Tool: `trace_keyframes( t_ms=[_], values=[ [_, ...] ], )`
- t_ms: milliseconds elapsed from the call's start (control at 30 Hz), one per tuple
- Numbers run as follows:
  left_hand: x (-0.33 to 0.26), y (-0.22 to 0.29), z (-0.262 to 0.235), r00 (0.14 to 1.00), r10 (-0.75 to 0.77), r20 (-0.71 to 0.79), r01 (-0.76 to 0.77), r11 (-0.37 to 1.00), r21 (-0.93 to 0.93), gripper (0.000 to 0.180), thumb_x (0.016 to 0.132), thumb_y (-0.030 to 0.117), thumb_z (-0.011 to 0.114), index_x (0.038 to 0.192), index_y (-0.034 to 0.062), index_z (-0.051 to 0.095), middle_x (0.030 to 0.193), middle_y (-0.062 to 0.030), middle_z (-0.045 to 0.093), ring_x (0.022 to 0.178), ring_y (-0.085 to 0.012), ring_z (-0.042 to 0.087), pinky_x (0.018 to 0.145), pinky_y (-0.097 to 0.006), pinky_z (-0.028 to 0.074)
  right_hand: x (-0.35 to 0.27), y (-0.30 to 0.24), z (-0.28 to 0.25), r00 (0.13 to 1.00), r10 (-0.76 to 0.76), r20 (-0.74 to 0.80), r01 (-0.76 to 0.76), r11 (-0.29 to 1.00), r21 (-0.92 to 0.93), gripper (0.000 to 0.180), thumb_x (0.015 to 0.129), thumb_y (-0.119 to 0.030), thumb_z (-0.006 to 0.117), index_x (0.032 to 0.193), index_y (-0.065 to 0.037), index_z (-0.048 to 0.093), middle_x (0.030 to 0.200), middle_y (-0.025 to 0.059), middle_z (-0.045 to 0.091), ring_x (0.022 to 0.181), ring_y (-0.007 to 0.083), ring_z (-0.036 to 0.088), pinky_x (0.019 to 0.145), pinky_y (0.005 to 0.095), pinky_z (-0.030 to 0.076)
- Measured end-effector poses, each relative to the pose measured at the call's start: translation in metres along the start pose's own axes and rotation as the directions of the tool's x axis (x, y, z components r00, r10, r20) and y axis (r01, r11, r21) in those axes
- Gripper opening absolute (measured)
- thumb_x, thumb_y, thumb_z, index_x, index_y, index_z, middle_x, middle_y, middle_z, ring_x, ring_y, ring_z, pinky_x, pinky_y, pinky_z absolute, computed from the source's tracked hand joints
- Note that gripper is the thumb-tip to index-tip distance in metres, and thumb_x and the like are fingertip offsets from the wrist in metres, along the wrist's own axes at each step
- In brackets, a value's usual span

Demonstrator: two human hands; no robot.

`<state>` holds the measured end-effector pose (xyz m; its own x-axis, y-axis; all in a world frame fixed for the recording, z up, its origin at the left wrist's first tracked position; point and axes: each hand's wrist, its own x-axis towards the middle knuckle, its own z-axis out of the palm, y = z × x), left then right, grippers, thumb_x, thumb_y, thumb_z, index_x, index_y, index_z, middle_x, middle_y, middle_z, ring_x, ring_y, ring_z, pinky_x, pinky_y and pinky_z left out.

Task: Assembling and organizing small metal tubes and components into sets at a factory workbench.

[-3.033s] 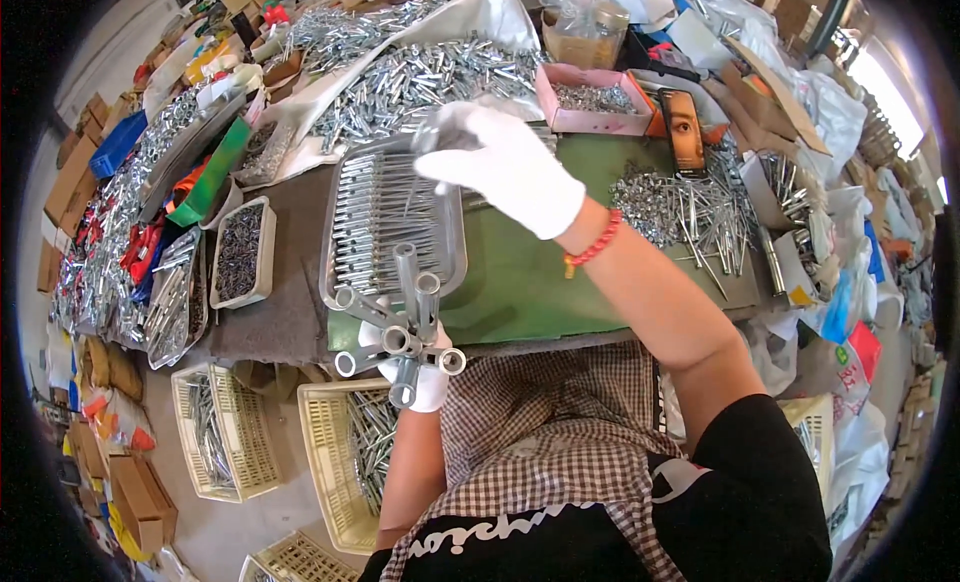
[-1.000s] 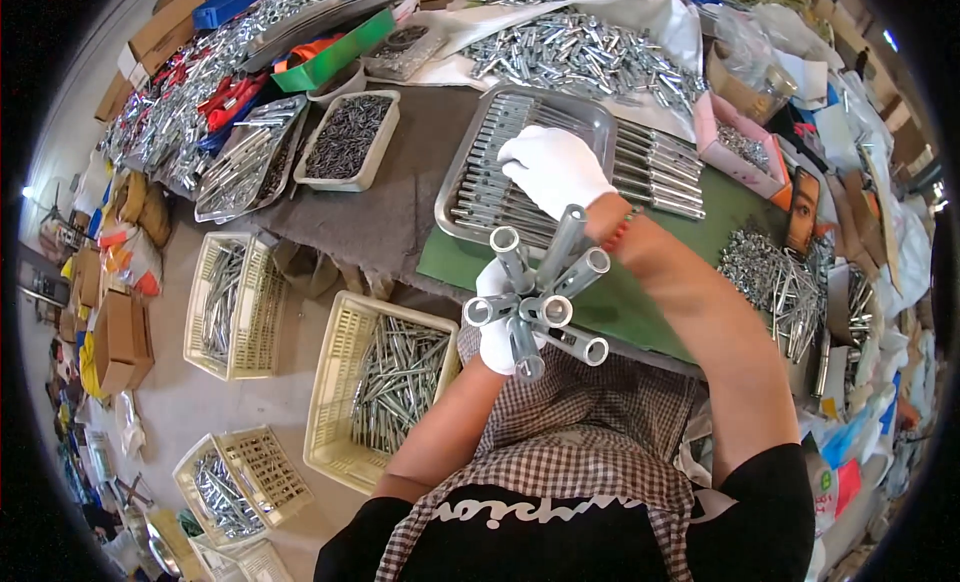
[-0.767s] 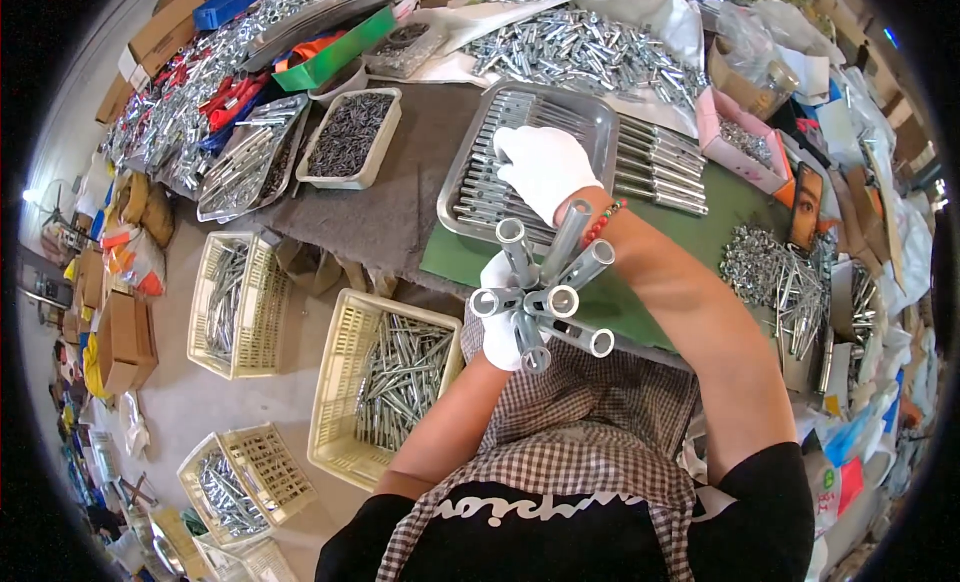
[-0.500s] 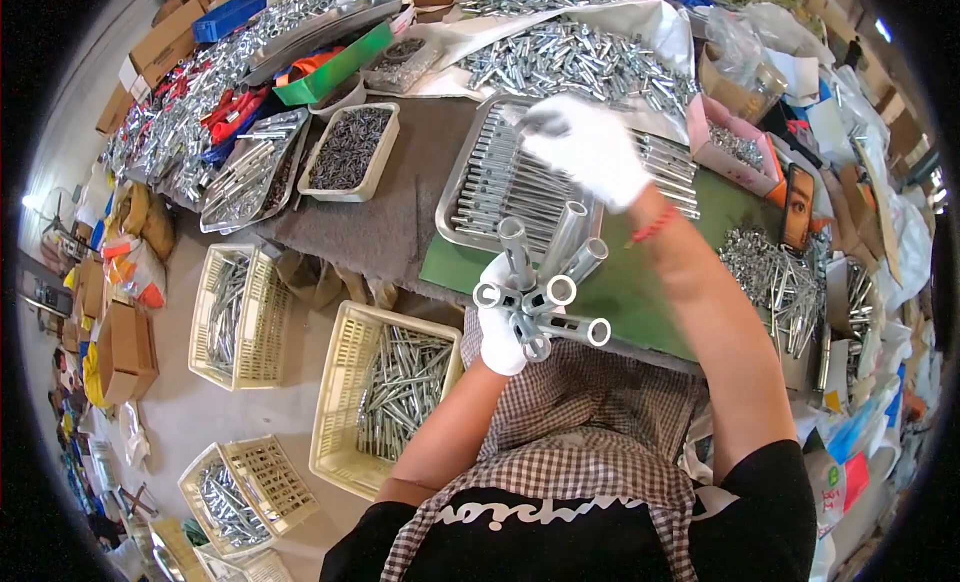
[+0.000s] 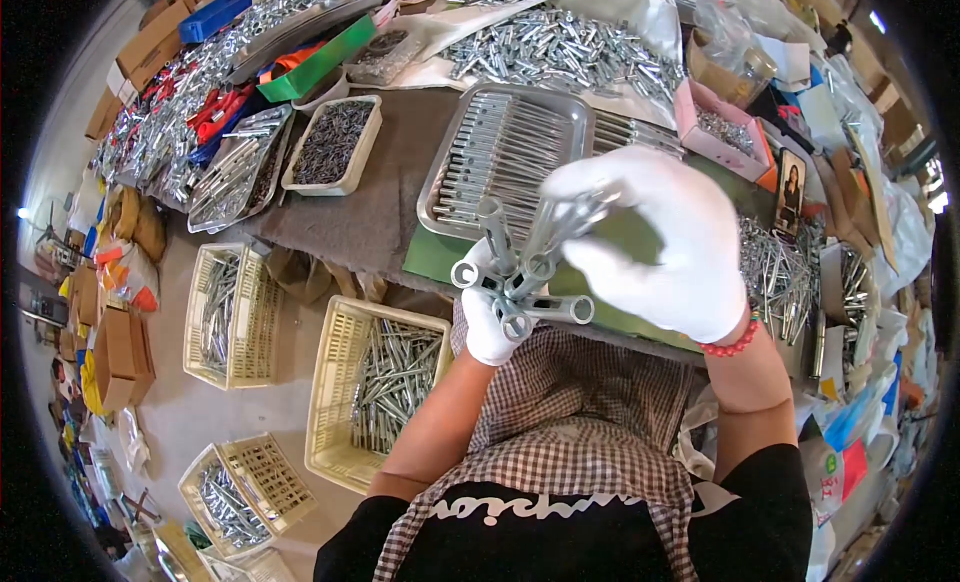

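Observation:
My left hand point(image 5: 488, 327), in a white glove, is closed round a bunch of shiny metal tubes point(image 5: 528, 277). Their open, slotted ends fan out upward above the fist. My right hand point(image 5: 670, 232), also gloved and partly smeared by motion, is raised just right of the bunch. Its thumb and fingers curl round a blurred metal tube point(image 5: 588, 214) near the bunch's top; its lower end is hard to make out. Behind both hands lies a metal tray point(image 5: 432, 204) with rows of slim metal rods with thicker sleeve ends point(image 5: 505, 162).
A green mat point(image 5: 425, 254) covers the bench under the tray. Left of it stands a tub of dark screws point(image 5: 335, 147); a pink box of small parts point(image 5: 715, 122) and a phone point(image 5: 790, 192) are at right. Heaped metal sleeves point(image 5: 560, 47) lie behind. A crate of rods point(image 5: 325, 402) stands lower left.
My right hand has come back from over the tray toward me and to the right, beside the tube bunch, with a metal tube now in its fingers. The left hand has barely shifted.

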<state>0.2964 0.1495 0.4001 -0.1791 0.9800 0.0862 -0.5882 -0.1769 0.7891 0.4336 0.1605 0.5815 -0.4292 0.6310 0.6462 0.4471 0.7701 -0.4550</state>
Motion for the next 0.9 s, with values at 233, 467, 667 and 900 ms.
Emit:
trace_keyframes(
  t_ms=[233, 467, 667, 900],
  values=[
    [0.002, 0.004, 0.0, 0.902, -0.419, 0.105, 0.383, 0.661, -0.645, 0.029, 0.095, 0.034, 0.042, 0.105, 0.0103, 0.053, 0.094, -0.0065, 0.059, 0.085, -0.0219, 0.061, 0.075, -0.041, 0.053, 0.001, -0.007, -0.001, 0.986, 0.048, 0.16, -0.021, 0.986, -0.166, 0.026, 0.066, -0.011, 0.07, 0.091, -0.015, 0.065, 0.079, 0.0031, 0.065, 0.071, 0.0213, 0.064, 0.064, 0.0311, 0.05],
    [0.005, -0.018, -0.017, 0.999, 0.053, 0.008, -0.054, 0.989, 0.139, 0.04, 0.095, 0.032, 0.043, 0.121, 0.0015, 0.047, 0.12, -0.0123, 0.052, 0.114, -0.0242, 0.048, 0.102, -0.041, 0.036, -0.001, 0.004, 0.01, 0.989, -0.064, 0.133, 0.085, 0.984, -0.157, 0.016, 0.07, -0.015, 0.068, 0.084, -0.014, 0.062, 0.078, 0.0019, 0.063, 0.071, 0.0237, 0.061, 0.066, 0.0336, 0.05],
    [0.001, -0.029, -0.028, 0.968, 0.234, 0.088, -0.249, 0.874, 0.418, 0.038, 0.093, 0.027, 0.052, 0.123, 0.0048, 0.045, 0.12, -0.0093, 0.05, 0.109, -0.0187, 0.051, 0.093, -0.036, 0.043, 0.005, 0.009, 0.004, 0.958, 0.011, 0.288, -0.013, 1.0, 0.002, 0.019, 0.071, -0.016, 0.067, 0.089, -0.011, 0.063, 0.083, 0.0055, 0.061, 0.084, 0.0248, 0.06, 0.075, 0.0357, 0.049],
    [0.007, -0.037, -0.043, 0.997, 0.057, -0.047, -0.05, 0.988, 0.149, 0.02, 0.091, 0.024, 0.051, 0.104, 0.0097, 0.048, 0.091, -0.0037, 0.053, 0.082, -0.0164, 0.055, 0.072, -0.033, 0.049, 0.025, 0.048, 0.016, 0.994, 0.106, 0.012, -0.106, 0.97, 0.219, 0.023, 0.079, -0.029, 0.058, 0.088, -0.009, 0.068, 0.087, 0.0109, 0.065, 0.083, 0.0279, 0.063, 0.079, 0.0365, 0.05]
  ],
)
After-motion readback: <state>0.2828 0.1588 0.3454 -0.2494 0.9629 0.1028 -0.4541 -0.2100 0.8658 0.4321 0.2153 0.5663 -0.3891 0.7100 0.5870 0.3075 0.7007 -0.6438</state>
